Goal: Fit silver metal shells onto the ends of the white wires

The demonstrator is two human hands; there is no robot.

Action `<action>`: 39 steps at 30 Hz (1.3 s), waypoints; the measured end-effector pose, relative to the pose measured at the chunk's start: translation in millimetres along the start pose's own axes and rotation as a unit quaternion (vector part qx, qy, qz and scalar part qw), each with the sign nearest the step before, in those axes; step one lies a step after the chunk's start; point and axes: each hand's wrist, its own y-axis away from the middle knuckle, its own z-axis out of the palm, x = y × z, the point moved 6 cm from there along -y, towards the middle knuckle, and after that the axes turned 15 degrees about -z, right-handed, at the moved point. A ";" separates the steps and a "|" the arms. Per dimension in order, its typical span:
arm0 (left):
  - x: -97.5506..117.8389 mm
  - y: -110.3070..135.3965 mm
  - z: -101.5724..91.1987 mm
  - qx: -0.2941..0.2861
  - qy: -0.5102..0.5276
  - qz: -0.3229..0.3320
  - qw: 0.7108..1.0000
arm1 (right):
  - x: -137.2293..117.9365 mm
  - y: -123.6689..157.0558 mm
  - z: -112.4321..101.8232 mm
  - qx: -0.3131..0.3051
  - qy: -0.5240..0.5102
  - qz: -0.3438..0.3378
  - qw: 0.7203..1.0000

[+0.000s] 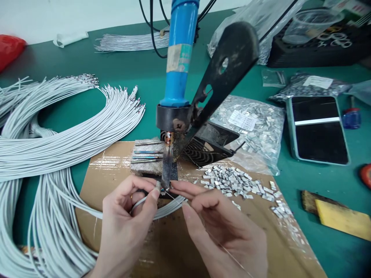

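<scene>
A blue-handled soldering iron hangs tip down in a black metal stand. Right under its tip, my left hand pinches the end of a white cable. Between the thumb and fingers of my right hand is a thin strand of solder wire, which runs up to the tip and trails down past the palm. The joint at the tip is small and partly covered by my fingertips. More white cable curves behind my left hand.
Bundles of white cables lie at left. Small metal tabs are scattered on the cardboard, with a bag of tabs behind. A small fan sits beside the iron. A phone and yellow sponge lie at right.
</scene>
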 end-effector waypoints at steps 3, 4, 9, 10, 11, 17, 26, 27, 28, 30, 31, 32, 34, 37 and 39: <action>3.5 1.3 0.0 0.012 0.000 0.004 1.000 | 0.6 -0.3 -1.4 0.001 0.011 -0.009 1.000; 4.4 1.8 0.2 0.017 -0.002 0.006 1.000 | 0.9 -0.4 -1.6 0.001 0.012 -0.011 1.000; 4.7 2.9 1.0 0.021 -0.011 0.012 1.000 | 1.7 -0.4 -0.5 -0.004 0.000 -0.014 1.000; 4.2 2.8 0.8 0.022 -0.013 0.011 1.000 | 1.7 -0.4 -0.3 -0.004 -0.001 -0.014 1.000; 3.9 2.7 0.7 0.021 -0.015 0.011 1.000 | 1.8 -0.4 -0.1 -0.003 -0.001 -0.014 1.000; 5.2 3.1 -0.8 0.025 -0.025 0.011 0.999 | 3.0 0.0 1.6 0.003 -0.023 0.004 1.000; 2.6 2.5 -0.9 0.019 -0.020 0.004 1.000 | 0.7 0.0 1.9 0.003 -0.019 -0.006 1.000; 2.6 2.6 -1.0 0.019 -0.021 0.005 1.000 | 0.5 0.0 1.8 0.004 -0.019 -0.009 1.000; 2.7 2.7 -1.3 0.020 -0.022 0.007 1.000 | 0.4 -0.1 1.6 0.004 -0.019 -0.010 1.000; 2.7 2.7 -1.5 0.016 -0.030 0.011 0.999 | 0.2 -0.5 1.4 0.002 -0.018 -0.015 1.000; 2.2 2.5 -2.1 0.018 -0.033 0.011 0.999 | 0.1 -0.8 1.2 0.000 -0.018 -0.017 1.000; 1.3 2.1 -2.4 0.017 -0.035 0.008 0.999 | 0.1 -1.1 1.1 -0.001 -0.016 -0.019 1.000; -0.9 1.0 -1.8 0.008 -0.038 -0.001 0.999 | 0.6 -1.7 0.8 -0.003 -0.014 -0.021 1.000; -2.3 0.2 -1.2 0.004 -0.032 -0.011 0.999 | 2.8 -1.8 0.7 -0.007 -0.013 -0.014 1.000; -1.2 0.8 -1.5 0.012 -0.025 -0.010 1.000 | 3.6 -1.6 0.6 -0.007 -0.011 -0.012 1.000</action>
